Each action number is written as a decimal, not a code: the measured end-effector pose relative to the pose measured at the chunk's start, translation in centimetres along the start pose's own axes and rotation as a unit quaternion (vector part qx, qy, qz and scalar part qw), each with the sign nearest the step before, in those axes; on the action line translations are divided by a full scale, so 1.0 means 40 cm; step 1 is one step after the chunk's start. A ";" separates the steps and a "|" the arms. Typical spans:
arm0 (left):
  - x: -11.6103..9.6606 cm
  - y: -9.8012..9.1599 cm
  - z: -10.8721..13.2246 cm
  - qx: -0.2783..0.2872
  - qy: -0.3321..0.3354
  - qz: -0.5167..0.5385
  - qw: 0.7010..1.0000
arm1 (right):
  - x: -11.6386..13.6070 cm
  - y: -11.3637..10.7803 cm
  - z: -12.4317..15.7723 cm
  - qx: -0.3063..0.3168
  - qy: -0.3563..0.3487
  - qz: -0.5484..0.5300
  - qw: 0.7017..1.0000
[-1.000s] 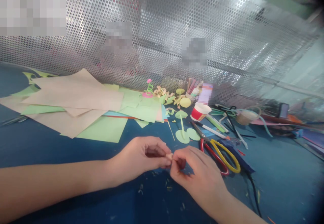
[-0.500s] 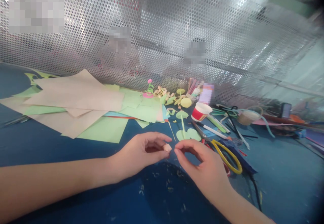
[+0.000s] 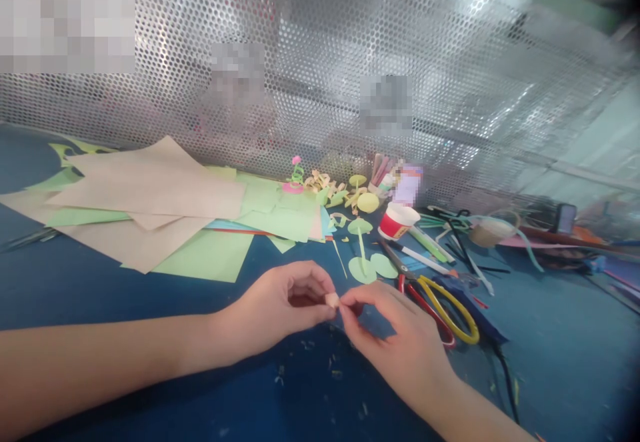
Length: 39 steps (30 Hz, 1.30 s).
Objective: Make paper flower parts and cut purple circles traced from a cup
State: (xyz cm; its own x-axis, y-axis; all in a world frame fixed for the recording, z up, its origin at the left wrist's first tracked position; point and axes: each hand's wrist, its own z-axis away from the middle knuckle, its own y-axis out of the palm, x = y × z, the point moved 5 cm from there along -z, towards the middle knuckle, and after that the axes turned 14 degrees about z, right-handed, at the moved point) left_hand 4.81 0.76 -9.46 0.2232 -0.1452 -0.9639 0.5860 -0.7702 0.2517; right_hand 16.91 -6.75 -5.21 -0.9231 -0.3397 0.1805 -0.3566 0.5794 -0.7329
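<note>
My left hand (image 3: 275, 302) pinches a small folded-looking beige paper piece (image 3: 332, 300) between thumb and fingers, above the blue table. The thumb and forefinger of my right hand (image 3: 400, 335) close at the right edge of this piece, and the two hands nearly meet. Just beyond them lie pale green paper discs (image 3: 363, 270), one with a strip standing up from it. Scissors with yellow and red handles (image 3: 450, 312) lie beside my right hand, partly behind it.
Green and beige paper sheets (image 3: 165, 182) overlap at the left. Farther back are a pink and green paper spiral (image 3: 297, 174), curled paper pieces (image 3: 323, 182) and a red and white paper cup (image 3: 397, 221). Pens (image 3: 425, 255) lie at right. A perforated metal screen (image 3: 320, 49) stands behind.
My right hand has moved slightly left and down, so its fingertips now touch the beige paper piece. The left fingers have curled a little more around it.
</note>
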 end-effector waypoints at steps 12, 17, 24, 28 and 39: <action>0.001 0.022 0.013 0.034 -0.024 -0.030 0.999 | 0.031 0.007 0.012 0.002 -0.078 0.084 0.993; 0.000 0.028 0.005 0.061 -0.016 0.027 0.998 | 0.023 0.006 0.013 0.000 -0.071 0.079 0.994; -0.005 0.003 -0.009 0.006 -0.006 0.019 1.000 | -0.010 0.007 0.012 0.018 0.010 -0.012 1.000; -0.013 -0.003 -0.012 -0.011 -0.010 0.011 1.000 | -0.042 0.014 0.011 0.038 0.116 -0.081 0.989; -0.006 0.002 -0.013 0.000 0.001 -0.017 1.000 | -0.014 0.001 0.000 0.005 0.033 -0.016 0.999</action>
State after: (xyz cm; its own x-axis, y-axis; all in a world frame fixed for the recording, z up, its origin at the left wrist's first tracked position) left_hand 5.20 1.06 -9.15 0.2038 -0.1175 -0.9719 0.5941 -0.7742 0.2181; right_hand 17.42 -6.53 -5.34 -0.9185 -0.3086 0.2472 -0.3856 0.5610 -0.7325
